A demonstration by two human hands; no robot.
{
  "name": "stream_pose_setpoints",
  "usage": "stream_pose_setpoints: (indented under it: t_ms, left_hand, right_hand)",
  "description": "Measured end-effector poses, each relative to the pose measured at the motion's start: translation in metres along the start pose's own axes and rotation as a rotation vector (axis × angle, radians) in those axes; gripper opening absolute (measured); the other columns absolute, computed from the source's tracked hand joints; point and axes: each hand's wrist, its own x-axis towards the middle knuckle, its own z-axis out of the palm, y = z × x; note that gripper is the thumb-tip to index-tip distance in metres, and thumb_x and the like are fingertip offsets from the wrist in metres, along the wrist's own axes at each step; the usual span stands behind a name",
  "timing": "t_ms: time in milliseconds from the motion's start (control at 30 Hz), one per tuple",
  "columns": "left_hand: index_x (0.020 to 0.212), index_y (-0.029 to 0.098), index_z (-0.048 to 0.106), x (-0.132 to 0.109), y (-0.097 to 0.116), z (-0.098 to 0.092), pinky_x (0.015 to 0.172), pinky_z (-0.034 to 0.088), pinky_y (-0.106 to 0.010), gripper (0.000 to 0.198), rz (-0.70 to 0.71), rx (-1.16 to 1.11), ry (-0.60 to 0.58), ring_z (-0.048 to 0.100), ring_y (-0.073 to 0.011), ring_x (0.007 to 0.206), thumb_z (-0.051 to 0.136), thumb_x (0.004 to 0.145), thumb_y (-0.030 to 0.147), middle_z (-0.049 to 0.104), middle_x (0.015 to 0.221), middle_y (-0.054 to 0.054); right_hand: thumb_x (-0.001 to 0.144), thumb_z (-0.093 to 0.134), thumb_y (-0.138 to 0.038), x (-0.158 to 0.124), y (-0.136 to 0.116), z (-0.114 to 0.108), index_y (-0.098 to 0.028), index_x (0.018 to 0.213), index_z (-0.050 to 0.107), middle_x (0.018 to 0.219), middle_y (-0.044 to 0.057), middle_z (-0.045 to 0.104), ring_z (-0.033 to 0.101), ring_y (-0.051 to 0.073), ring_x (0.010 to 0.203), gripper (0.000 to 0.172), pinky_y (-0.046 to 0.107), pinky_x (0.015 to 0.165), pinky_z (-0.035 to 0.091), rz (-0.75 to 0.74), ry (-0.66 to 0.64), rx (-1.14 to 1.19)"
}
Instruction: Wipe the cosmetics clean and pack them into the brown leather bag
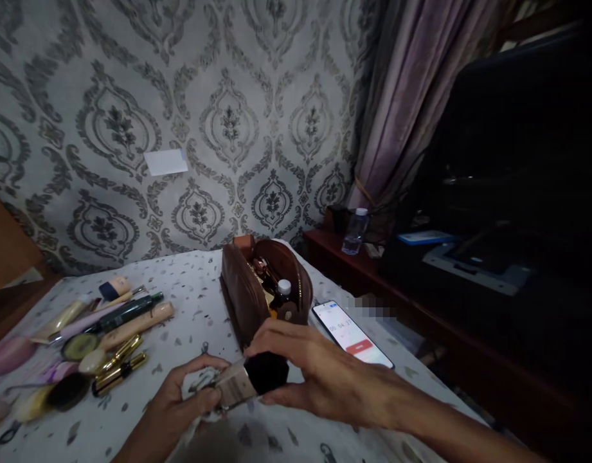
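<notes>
A squarish glass foundation bottle [236,386] with beige contents and a black cap lies tilted between my two hands, in front of the bag. My left hand [173,395] is closed round its base, with something white and crumpled, like a tissue [205,378], between palm and glass. From the other side, the fingers and thumb of my right hand [310,366] grip the black cap. Just beyond stands a brown makeup bag [242,296], unzipped. Inside it show a dark bottle with a white cap [284,288] and other items, partly hidden.
Several cosmetics lie at the left, among them gold tubes [119,379], a dark green tube [132,312] and a pink sponge [9,355]. A lit phone [353,334] lies right of the bag. A water bottle [355,231] stands on the red-brown ledge [324,249] behind.
</notes>
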Motion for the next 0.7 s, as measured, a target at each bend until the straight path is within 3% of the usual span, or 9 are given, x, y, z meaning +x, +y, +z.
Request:
stream_pose_setpoints:
  t_ms: [100,200,267,333,400,500,700]
  left_hand:
    - [0.108,0.024,0.072,0.010,0.006,0.011,0.054,0.051,-0.026,0.053,0.056,0.063,-0.064,0.064,-0.0202,0.067,0.076,0.067,0.056,0.074,0.084,-0.005]
    - [0.113,0.026,0.071,0.021,0.003,0.011,0.064,0.056,-0.026,0.048,0.123,0.205,-0.119,0.067,-0.0234,0.088,0.071,0.074,0.053,0.073,0.108,-0.005]
    - [0.109,0.025,0.072,0.027,-0.006,0.007,0.068,0.057,-0.024,0.041,0.121,0.283,-0.143,0.067,-0.0240,0.097,0.067,0.077,0.050,0.072,0.111,-0.004]
    - [0.105,0.025,0.073,0.031,-0.018,0.002,0.070,0.057,-0.022,0.036,0.092,0.332,-0.133,0.068,-0.0230,0.097,0.063,0.080,0.049,0.073,0.108,-0.003]
    - [0.102,0.025,0.073,0.034,-0.030,0.000,0.076,0.057,-0.023,0.032,0.087,0.395,-0.131,0.069,-0.0217,0.094,0.062,0.082,0.046,0.074,0.102,-0.002]
    - [0.098,0.027,0.075,0.037,-0.041,-0.002,0.087,0.055,-0.024,0.025,0.193,0.506,-0.174,0.070,-0.0202,0.097,0.061,0.082,0.039,0.076,0.100,0.000]
    - [0.099,0.031,0.074,0.042,-0.049,-0.008,0.081,0.057,-0.020,0.023,0.318,0.588,-0.188,0.073,-0.0185,0.093,0.061,0.082,0.039,0.078,0.100,0.002]
  right_hand:
    - [0.083,0.072,-0.025,-0.005,-0.011,-0.032,-0.024,0.107,0.066,0.097,0.005,0.066,0.064,0.019,0.087,0.026,0.029,0.074,0.052,0.010,0.006,-0.055]
    - [0.082,0.073,-0.031,-0.006,-0.016,-0.066,-0.022,0.102,0.066,0.093,0.004,0.068,0.065,0.019,0.084,0.024,0.029,0.072,0.053,0.091,0.137,-0.083]
    - [0.082,0.072,-0.037,-0.003,-0.016,-0.085,-0.021,0.102,0.065,0.093,0.005,0.068,0.066,0.019,0.083,0.027,0.027,0.070,0.053,0.149,0.251,-0.166]
    - [0.082,0.070,-0.042,0.004,-0.013,-0.098,-0.021,0.104,0.065,0.094,0.005,0.068,0.066,0.020,0.083,0.031,0.027,0.068,0.053,0.188,0.277,-0.311]
    - [0.085,0.066,-0.043,0.013,-0.006,-0.105,-0.021,0.106,0.065,0.098,0.006,0.068,0.065,0.021,0.086,0.031,0.028,0.069,0.052,0.188,0.193,-0.463]
    - [0.091,0.060,-0.036,0.027,0.005,-0.108,-0.020,0.110,0.063,0.102,0.008,0.066,0.064,0.021,0.090,0.025,0.029,0.074,0.051,0.140,-0.017,-0.589]
    - [0.091,0.059,-0.023,0.044,0.022,-0.116,-0.018,0.107,0.061,0.103,0.008,0.063,0.063,0.018,0.088,0.017,0.027,0.071,0.047,0.147,-0.336,-0.639]
